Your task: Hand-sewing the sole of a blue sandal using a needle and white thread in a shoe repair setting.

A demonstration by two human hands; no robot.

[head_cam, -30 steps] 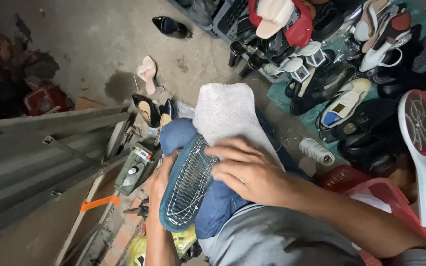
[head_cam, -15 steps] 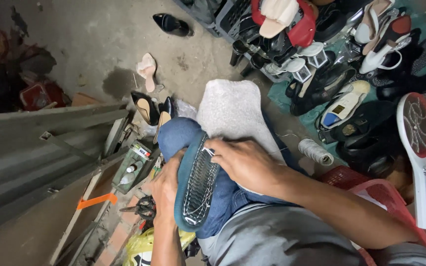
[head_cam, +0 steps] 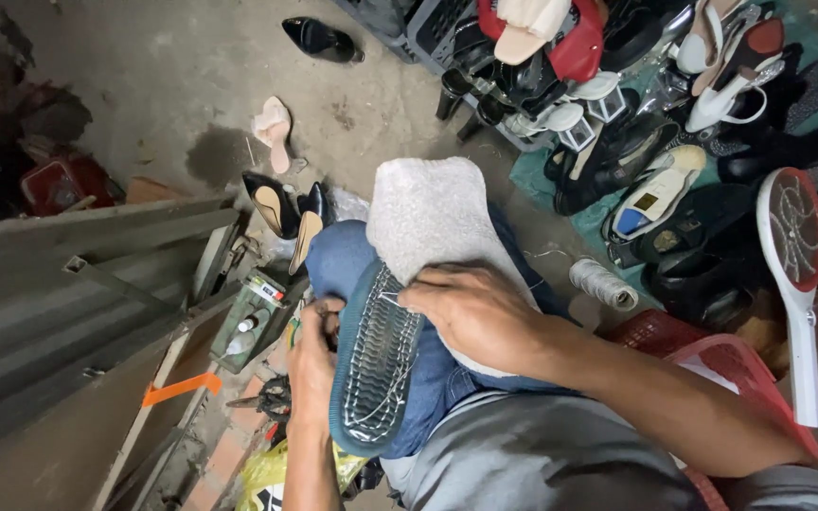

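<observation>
A dark teal shoe (head_cam: 371,364) lies sole-up on my lap, its ribbed sole facing me. My left hand (head_cam: 312,355) grips its left edge from below. My right hand (head_cam: 471,308) rests on the upper right rim of the sole, fingers pinched at the edge near a thin thread; whether it holds a needle I cannot tell. A grey fuzzy cloth (head_cam: 433,218) covers my knee under the shoe, over blue jeans (head_cam: 338,255).
A spool of pale thread (head_cam: 603,284) lies on the floor at right. Many shoes (head_cam: 636,104) are piled at the top right, a red-headed racket (head_cam: 795,274) and red baskets (head_cam: 712,355) at right. Black heels (head_cam: 286,208), a small box of bottles (head_cam: 250,322) and grey boards (head_cam: 78,284) are left.
The shoe has shifted a little and its sole now faces me more squarely. My right hand slid from the middle of the sole to its upper right rim.
</observation>
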